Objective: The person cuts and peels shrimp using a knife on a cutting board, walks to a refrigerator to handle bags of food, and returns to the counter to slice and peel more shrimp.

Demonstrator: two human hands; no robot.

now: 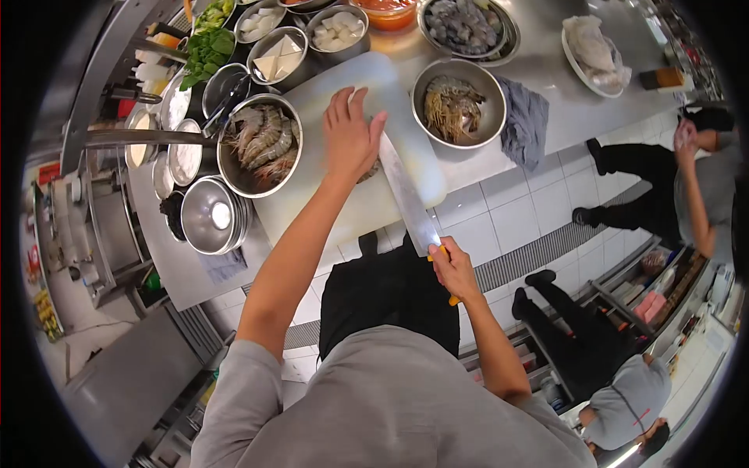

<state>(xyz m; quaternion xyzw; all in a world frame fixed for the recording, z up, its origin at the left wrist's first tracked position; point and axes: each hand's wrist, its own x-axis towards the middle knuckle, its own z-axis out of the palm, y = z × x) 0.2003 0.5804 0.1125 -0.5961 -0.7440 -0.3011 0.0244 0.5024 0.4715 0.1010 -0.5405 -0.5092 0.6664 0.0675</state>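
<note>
My left hand (349,134) is open, its fingers stretched out over the white cutting board (300,207). Beside its wrist, partly hidden, a small brownish piece that looks like shrimp (369,172) lies on the board. My right hand (454,270) is closed around the yellow handle of a large kitchen knife (406,195). The blade slants up and left across the board, its tip near my left thumb. Left of the board stands a steel bowl of whole shrimp (261,147). A second steel bowl (485,129), to the right, holds more shrimp or shrimp heads.
Stacked steel bowls (212,216) stand at the left edge. Behind the board are a tin of white blocks (278,56), green leaves (207,54) and a bowl of peeled shrimp (466,27). A grey cloth (524,125) hangs at the counter edge. Two people are at the right.
</note>
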